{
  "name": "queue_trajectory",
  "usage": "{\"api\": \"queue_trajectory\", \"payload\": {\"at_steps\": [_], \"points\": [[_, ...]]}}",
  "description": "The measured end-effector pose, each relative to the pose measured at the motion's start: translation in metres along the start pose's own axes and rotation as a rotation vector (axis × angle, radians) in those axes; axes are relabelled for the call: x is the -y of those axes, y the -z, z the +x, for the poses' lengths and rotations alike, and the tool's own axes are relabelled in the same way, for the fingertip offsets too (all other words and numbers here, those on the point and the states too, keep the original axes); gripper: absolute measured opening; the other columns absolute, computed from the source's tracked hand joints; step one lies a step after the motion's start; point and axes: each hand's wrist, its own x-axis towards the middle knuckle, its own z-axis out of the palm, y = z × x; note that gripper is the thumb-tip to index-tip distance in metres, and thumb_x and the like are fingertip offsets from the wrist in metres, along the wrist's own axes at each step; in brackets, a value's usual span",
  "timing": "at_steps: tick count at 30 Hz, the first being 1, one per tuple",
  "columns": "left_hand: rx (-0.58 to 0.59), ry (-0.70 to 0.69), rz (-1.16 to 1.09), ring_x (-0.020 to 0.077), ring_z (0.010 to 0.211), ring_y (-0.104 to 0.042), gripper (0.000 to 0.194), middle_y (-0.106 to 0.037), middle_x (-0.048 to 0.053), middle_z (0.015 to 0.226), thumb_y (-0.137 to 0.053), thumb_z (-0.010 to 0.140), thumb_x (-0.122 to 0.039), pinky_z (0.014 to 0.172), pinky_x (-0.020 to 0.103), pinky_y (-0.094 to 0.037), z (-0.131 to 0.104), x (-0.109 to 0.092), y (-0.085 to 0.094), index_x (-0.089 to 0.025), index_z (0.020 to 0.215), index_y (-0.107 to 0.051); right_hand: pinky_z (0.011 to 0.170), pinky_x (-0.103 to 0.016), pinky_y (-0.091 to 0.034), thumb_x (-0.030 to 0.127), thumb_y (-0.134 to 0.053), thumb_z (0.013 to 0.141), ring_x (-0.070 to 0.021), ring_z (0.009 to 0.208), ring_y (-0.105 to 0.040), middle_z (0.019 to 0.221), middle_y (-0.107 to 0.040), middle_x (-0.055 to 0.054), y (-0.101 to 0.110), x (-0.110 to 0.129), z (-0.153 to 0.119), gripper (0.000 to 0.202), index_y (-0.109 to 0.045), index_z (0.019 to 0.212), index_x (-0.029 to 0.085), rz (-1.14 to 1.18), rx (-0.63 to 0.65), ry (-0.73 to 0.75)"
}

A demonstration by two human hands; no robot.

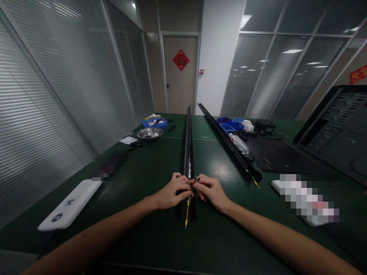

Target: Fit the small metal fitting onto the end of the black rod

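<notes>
A long black channel rail (188, 145) lies lengthwise on the green table, its near end toward me. Over that near end my left hand (174, 192) is closed, thumb and fingers pinched together at the rail; what sits between the fingertips is hidden. Facing it, my right hand (211, 191) pinches a small dark part (196, 178) just above the rail's right edge. A yellow wire with a ring terminal (187, 215) extends from below my left fingers along the rail's near end. The fingertips of both hands almost meet.
To the right lies a second black rail (226, 141) with a green-yellow wire (255, 183). Blue bins (228, 128), a plastic bottle (239, 144) and a large black panel (338, 130) stand beyond. On the left are a metal bowl (150, 133), blue tray (155, 123) and white case (70, 206).
</notes>
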Motion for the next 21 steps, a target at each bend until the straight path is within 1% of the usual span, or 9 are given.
{"api": "queue_trajectory", "payload": {"at_steps": [4,8,11,15,21], "points": [[0.022,0.005,0.000,0.0217,0.112,-0.057,0.024,-0.070,0.002,0.103,-0.050,0.107,-0.032,0.105,0.038,-0.024,0.0000,-0.0002,0.0005,-0.022,0.099,-0.070,0.038,-0.018,-0.039,0.041,-0.075,0.090,-0.0053,0.046,-0.054,0.083,-0.060,0.000,-0.0011,0.0022,-0.0003,0.024,-0.079,0.095,0.018,0.000,-0.018,-0.008],[-0.006,-0.005,0.005,0.0218,0.111,-0.057,0.021,-0.070,0.003,0.104,-0.053,0.106,-0.031,0.105,0.038,-0.024,-0.0001,0.0013,-0.0007,-0.022,0.100,-0.070,0.038,-0.018,-0.039,0.039,-0.072,0.092,-0.0052,0.046,-0.054,0.083,-0.059,0.000,-0.0018,0.0029,-0.0009,0.023,-0.079,0.095,0.018,-0.002,-0.018,0.024],[-0.023,-0.007,0.007,0.0214,0.110,-0.058,0.019,-0.070,0.002,0.104,-0.056,0.104,-0.031,0.104,0.038,-0.024,-0.0001,0.0020,-0.0018,-0.021,0.099,-0.071,0.038,-0.018,-0.040,0.040,-0.070,0.094,-0.0047,0.046,-0.054,0.084,-0.058,0.000,-0.0014,0.0018,-0.0011,0.024,-0.078,0.091,0.017,-0.014,-0.013,0.041],[-0.023,0.000,0.013,0.0212,0.108,-0.058,0.020,-0.070,0.003,0.101,-0.056,0.104,-0.032,0.103,0.038,-0.025,0.0002,0.0016,-0.0019,-0.020,0.098,-0.070,0.038,-0.018,-0.040,0.041,-0.070,0.094,-0.0038,0.046,-0.053,0.086,-0.057,0.000,-0.0011,0.0007,-0.0008,0.027,-0.077,0.086,0.016,-0.021,0.001,0.038],[-0.001,0.005,0.012,0.0210,0.109,-0.057,0.020,-0.069,0.002,0.103,-0.053,0.105,-0.029,0.103,0.037,-0.024,0.0013,0.0012,-0.0008,-0.021,0.098,-0.071,0.039,-0.017,-0.040,0.037,-0.072,0.092,-0.0044,0.047,-0.054,0.085,-0.061,0.000,-0.0007,-0.0002,-0.0005,0.020,-0.079,0.097,0.018,-0.001,-0.005,0.025]]}}
